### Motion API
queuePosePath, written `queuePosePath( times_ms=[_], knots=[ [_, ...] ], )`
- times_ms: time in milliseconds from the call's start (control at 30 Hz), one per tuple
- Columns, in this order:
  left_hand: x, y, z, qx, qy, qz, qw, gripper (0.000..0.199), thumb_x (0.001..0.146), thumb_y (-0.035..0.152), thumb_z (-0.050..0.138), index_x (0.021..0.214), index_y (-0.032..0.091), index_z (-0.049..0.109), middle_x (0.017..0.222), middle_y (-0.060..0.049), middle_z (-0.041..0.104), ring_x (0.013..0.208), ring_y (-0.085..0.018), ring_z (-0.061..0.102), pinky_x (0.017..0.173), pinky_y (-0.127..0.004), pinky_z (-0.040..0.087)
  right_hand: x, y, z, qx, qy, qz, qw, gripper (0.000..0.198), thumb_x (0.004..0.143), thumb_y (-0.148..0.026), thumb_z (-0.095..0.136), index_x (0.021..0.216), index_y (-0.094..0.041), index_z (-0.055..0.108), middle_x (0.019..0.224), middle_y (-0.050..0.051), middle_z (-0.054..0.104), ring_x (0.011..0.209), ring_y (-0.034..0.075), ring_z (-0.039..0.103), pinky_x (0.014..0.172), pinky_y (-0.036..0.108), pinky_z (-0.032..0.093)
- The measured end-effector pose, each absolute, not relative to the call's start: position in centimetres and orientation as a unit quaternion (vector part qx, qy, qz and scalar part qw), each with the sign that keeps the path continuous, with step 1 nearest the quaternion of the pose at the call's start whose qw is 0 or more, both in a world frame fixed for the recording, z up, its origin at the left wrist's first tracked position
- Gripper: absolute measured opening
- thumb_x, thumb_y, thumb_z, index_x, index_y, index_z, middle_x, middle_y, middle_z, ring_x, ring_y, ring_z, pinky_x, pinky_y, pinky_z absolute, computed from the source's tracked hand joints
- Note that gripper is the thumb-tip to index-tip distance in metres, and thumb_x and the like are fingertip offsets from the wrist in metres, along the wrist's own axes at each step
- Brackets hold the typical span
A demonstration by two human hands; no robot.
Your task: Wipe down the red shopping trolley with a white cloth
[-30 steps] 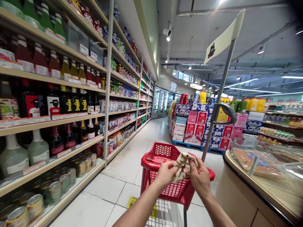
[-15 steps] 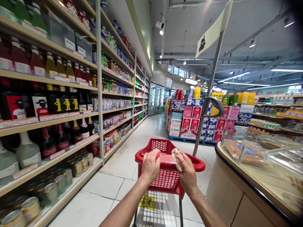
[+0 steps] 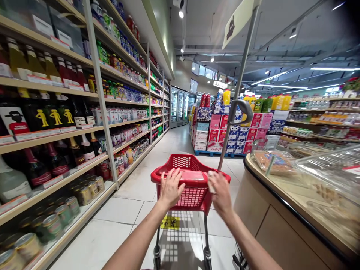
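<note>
A red plastic shopping cart with a grid-holed basket stands in front of me on grey legs. On the left part of its handle lies my left hand, open, with fingers stretched and thumb apart. My right hand is closed on a crumpled white cloth against the right end of the handle. Its fingers partly hide the cloth. From the cart's right side rises a grey pole with a looped grip and a pale flag.
Shelves of bottles and cans line the left side. At the right stands a curved counter with packaged food. Stacked drink cartons are ahead, and glass-door fridges farther back. Tiled floor runs between.
My view has moved forward along the aisle, and the shelves have slid left. My left hand's fingers have spread and loosened. The right hand keeps the cloth at the handle's right end.
</note>
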State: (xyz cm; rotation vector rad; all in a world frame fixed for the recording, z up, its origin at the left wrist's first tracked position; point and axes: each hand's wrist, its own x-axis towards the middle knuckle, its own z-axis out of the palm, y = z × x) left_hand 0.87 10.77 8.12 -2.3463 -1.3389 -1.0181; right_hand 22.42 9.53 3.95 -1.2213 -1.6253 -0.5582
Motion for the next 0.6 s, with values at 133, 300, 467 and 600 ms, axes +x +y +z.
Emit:
queuePosePath(
  times_ms=[133,300,467,600],
  knots=[
    [2.1,10.2,7.5,-0.818,-0.438,-0.351,0.128,0.046,0.077,0.020,0.043,0.122,0.017,0.042,0.129,-0.008,0.046,0.122,-0.020,0.036,0.104,-0.048,0.016,21.4,9.8,4.3,-0.470,-0.738,-0.210,0.437,0.037,0.085,-0.018,0.036,0.117,-0.026,0.050,0.129,0.004,0.045,0.126,0.023,0.027,0.098,0.049,0.027],
    [2.5,10.2,7.2,-0.815,-0.440,-0.357,0.121,0.053,0.068,0.013,0.045,0.120,0.015,0.043,0.130,-0.009,0.045,0.122,-0.022,0.035,0.104,-0.048,0.014,24.2,10.6,4.1,-0.603,-0.604,-0.212,0.477,0.038,0.085,-0.018,0.030,0.116,-0.021,0.051,0.125,0.010,0.049,0.123,0.027,0.032,0.093,0.056,0.028],
    [2.6,10.6,7.1,-0.805,-0.437,-0.378,0.131,0.054,0.064,0.013,0.046,0.117,0.014,0.045,0.128,-0.010,0.047,0.121,-0.022,0.036,0.104,-0.047,0.013,22.2,10.3,4.7,-0.479,-0.754,-0.213,0.396,0.045,0.080,-0.012,0.033,0.122,-0.022,0.046,0.132,0.005,0.042,0.127,0.023,0.025,0.099,0.048,0.025],
    [2.5,10.8,7.0,-0.812,-0.427,-0.373,0.139,0.055,0.063,0.014,0.047,0.118,0.015,0.044,0.127,-0.009,0.047,0.120,-0.023,0.037,0.104,-0.047,0.014,23.9,10.8,5.4,-0.596,-0.640,-0.205,0.441,0.043,0.081,-0.011,0.029,0.118,-0.020,0.049,0.125,0.009,0.049,0.122,0.025,0.034,0.094,0.054,0.027]
  ],
)
